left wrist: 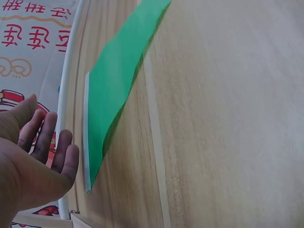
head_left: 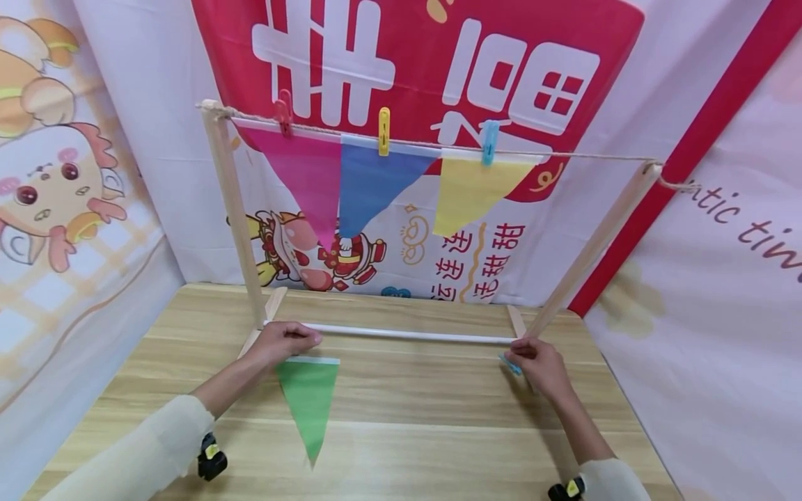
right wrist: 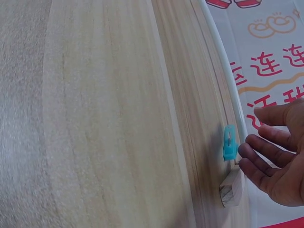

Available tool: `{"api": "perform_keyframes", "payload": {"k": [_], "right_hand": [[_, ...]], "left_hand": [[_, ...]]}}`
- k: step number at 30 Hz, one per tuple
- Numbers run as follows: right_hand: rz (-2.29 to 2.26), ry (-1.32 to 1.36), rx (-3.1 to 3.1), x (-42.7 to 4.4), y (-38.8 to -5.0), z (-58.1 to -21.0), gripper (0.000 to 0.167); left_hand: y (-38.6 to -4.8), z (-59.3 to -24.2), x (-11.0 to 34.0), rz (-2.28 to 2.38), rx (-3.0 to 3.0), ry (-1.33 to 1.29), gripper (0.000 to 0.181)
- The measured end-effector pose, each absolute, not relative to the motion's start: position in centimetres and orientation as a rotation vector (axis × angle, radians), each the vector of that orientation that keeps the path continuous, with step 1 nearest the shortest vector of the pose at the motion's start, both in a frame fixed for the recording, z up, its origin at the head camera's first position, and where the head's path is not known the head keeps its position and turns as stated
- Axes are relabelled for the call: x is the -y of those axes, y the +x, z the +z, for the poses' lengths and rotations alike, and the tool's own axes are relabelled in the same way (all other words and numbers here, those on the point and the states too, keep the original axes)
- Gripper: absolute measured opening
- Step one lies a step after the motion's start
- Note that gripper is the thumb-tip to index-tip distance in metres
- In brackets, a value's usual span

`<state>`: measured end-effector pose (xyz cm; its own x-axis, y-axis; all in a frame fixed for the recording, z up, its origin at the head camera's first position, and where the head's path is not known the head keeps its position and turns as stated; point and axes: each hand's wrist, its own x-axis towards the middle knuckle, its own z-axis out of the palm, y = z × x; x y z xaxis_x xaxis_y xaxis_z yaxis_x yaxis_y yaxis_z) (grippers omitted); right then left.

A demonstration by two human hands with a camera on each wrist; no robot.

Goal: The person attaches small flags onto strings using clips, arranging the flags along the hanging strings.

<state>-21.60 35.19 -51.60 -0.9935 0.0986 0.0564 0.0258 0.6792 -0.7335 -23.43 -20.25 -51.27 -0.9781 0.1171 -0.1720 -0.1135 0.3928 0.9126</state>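
Observation:
My left hand (head_left: 285, 342) hovers by the left post with loosely bent fingers, holding nothing. Just below it, a green triangular pennant (head_left: 310, 400) with a white top strip lies on the table, point toward me; it shows beside the fingers in the left wrist view (left wrist: 111, 90). At the right post's foot is my right hand (head_left: 540, 365), its fingers relaxed and nothing between thumb and fingertips. Close by its fingertips, a light-blue clothespin (right wrist: 230, 142) lies on the table; whether they touch it I cannot tell.
A wooden frame with left post (head_left: 234, 216), right post (head_left: 592, 250) and white bottom rod (head_left: 407, 335) stands at the back. Its twine (head_left: 576, 154) carries pink (head_left: 307, 174), blue (head_left: 379, 184) and yellow (head_left: 476, 191) pennants, clipped with red, yellow and blue clothespins. Printed cloth hangs behind.

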Motion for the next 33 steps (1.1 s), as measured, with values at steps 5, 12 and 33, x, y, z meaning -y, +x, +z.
{"api": "perform_keyframes", "payload": {"k": [5, 12, 33], "right_hand": [[1.214, -0.109, 2.808, -35.1, -21.6, -51.8, 0.031], [1.195, -0.120, 2.818, -35.1, -21.8, -51.9, 0.031], [1.200, -0.051, 2.889, -34.6, -22.0, -52.5, 0.042]], "left_hand": [[-23.4, -51.8, 20.6, 1.574, -2.500, 0.042, 0.025], [-23.4, -52.1, 21.0, 1.471, -2.568, 0.049, 0.022], [-22.9, -52.0, 21.7, 1.186, -2.717, 0.253, 0.024]]}}
